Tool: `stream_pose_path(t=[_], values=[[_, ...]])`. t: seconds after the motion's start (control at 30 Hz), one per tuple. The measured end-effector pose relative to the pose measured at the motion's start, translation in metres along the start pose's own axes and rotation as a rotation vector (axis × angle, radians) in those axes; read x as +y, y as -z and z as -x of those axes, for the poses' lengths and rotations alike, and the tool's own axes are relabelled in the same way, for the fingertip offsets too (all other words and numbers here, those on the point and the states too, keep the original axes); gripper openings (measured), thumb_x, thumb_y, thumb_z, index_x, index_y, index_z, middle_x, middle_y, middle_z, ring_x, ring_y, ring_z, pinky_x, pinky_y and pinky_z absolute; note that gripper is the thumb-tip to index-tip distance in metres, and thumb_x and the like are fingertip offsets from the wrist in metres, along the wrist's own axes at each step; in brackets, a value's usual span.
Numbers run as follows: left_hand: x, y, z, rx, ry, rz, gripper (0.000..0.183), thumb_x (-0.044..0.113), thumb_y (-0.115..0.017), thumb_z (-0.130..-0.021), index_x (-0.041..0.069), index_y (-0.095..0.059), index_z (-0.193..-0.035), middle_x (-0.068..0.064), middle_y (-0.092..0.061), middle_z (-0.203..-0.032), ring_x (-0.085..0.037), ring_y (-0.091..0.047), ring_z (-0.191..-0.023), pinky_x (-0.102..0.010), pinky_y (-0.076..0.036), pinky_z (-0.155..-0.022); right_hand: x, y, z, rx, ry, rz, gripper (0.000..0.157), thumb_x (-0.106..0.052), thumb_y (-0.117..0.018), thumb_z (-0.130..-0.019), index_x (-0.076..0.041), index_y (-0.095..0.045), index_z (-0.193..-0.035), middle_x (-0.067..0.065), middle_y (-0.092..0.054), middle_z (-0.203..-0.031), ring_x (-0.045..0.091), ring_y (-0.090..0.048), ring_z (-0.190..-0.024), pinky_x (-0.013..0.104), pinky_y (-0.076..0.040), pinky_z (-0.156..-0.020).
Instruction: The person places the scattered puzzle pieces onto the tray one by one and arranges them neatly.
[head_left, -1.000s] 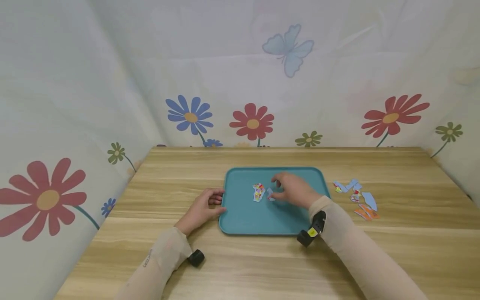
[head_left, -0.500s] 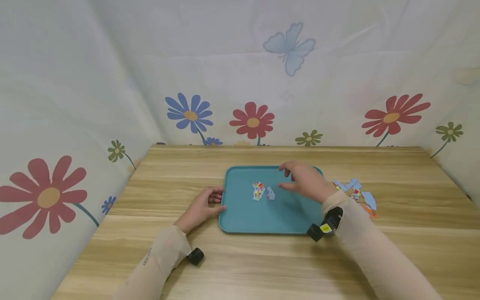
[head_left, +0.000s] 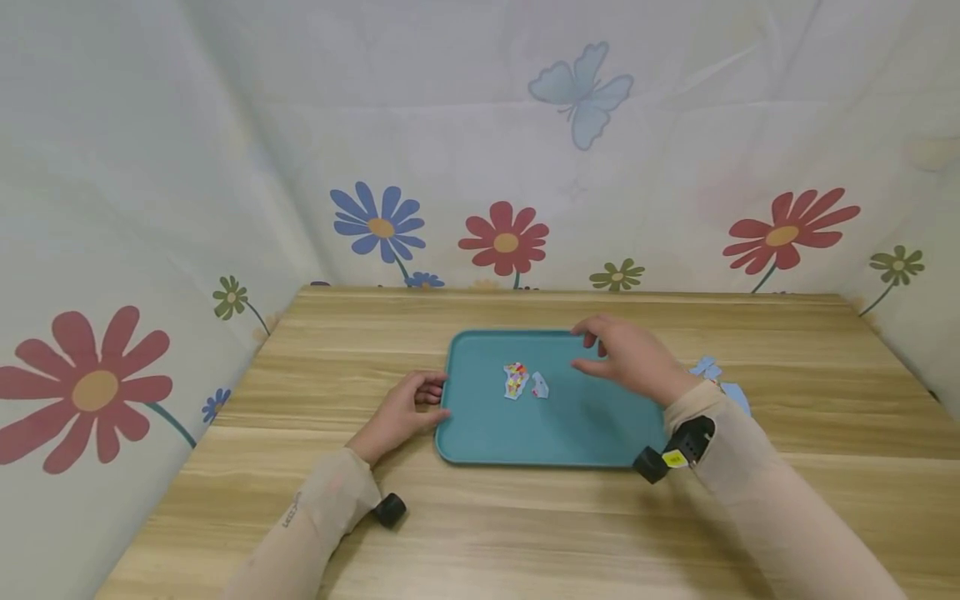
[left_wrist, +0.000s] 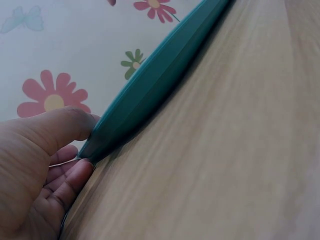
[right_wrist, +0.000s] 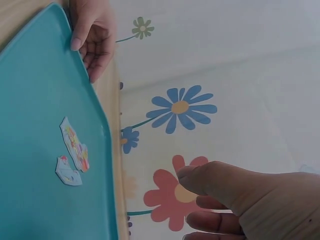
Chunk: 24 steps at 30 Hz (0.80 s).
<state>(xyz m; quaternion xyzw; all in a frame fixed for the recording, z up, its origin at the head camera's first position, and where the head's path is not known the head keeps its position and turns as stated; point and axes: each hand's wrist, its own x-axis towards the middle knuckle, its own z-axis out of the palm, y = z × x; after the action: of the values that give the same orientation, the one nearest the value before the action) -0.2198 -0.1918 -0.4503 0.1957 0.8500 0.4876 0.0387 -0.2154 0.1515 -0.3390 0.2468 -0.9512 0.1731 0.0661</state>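
Note:
A teal tray (head_left: 487, 435) lies on the wooden table. On it are two torn-looking picture pieces side by side: a multicoloured piece (head_left: 515, 382) and a smaller pale blue piece (head_left: 540, 386). My left hand (head_left: 400, 414) touches the tray's left edge, thumb and fingertips spaced along the rim; the left wrist view shows the thumb (left_wrist: 72, 124) against the outer wall. Over the right part of the tray hovers my right hand (head_left: 633, 358), thumb and fingers apart and loosely bent. Nothing shows between its fingers in the right wrist view.
Right of the tray, more pale blue pieces (head_left: 707, 367) lie on the table (head_left: 840, 400), partly hidden behind my right forearm. A white cloth (head_left: 450, 100) with printed flowers and a butterfly stands behind the table and along its left side.
My right hand has left the small blue piece and moved right and up across the tray, its forearm now covering several loose pieces. The left hand stays at the tray's edge.

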Motion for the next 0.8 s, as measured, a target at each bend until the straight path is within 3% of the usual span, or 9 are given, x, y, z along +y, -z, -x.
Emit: stream_pose_path(t=[0.6,0.8], values=[[-0.003,0.0,-0.001,0.01,-0.011,-0.025,0.054,0.004,-0.073,-0.083,-0.006,-0.049,-0.131,-0.022,-0.055,-0.124,-0.03,-0.059,-0.107,-0.027,-0.054,-0.091,0.012,0.018,0.023,0.046,0.021,0.019,0.037,-0.024,-0.075,-0.083,-0.004,-0.065,-0.113,0.004,-0.062,-0.089,0.018,-0.056,-0.078,0.028,-0.049,-0.064],[-0.002,0.0,-0.001,0.004,0.004,-0.013,0.055,0.004,-0.073,-0.083,-0.006,-0.049,-0.131,-0.021,-0.055,-0.124,-0.03,-0.059,-0.108,-0.03,-0.054,-0.093,0.019,0.021,0.03,0.057,0.022,0.022,0.038,-0.023,-0.076,-0.082,-0.003,-0.065,-0.112,0.005,-0.063,-0.09,0.017,-0.056,-0.078,0.03,-0.05,-0.066]])
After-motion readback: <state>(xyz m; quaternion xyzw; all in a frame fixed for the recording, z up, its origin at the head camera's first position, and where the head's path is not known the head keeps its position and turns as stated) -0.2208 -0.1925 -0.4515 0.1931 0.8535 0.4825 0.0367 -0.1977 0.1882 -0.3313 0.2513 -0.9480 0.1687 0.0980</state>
